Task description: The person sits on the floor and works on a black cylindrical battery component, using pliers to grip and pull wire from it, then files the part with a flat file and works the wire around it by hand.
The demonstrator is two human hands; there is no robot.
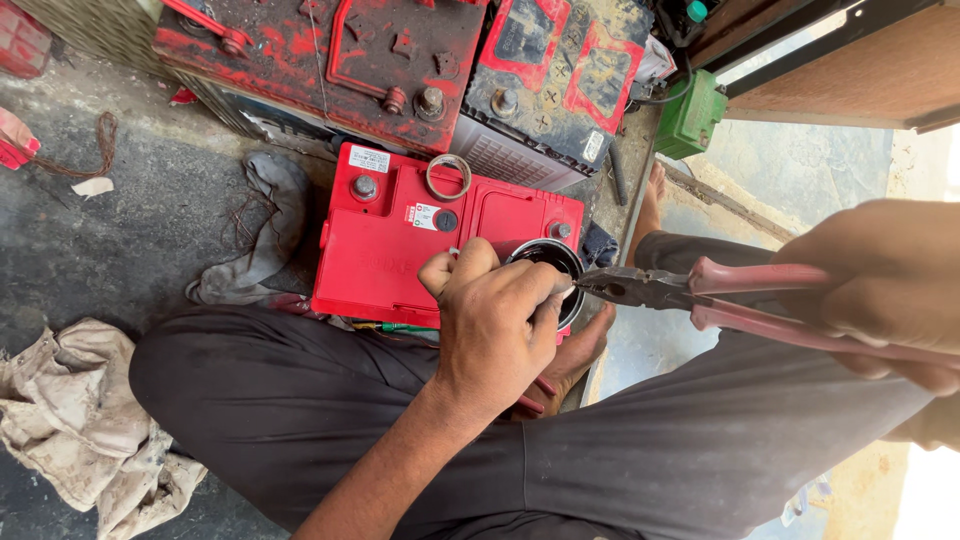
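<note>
the left hand pinched a small, likely rigid and light ring by its rim while the right hand squeezed pliers onto its edge.

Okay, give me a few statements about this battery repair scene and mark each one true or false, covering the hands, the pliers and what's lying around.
1. The right hand grips pliers with pink-red handles. True.
2. The left hand holds a small dark round container over the red battery. True.
3. The pliers' tip points away from the container. False: the tip meets the container's rim beside the left hand's fingertips.
4. A loose metal ring lies on top of the red battery. True.
5. The crumpled pale cloth lies on top of the battery. False: it lies on the ground at lower left, beside the person's knee.
</note>
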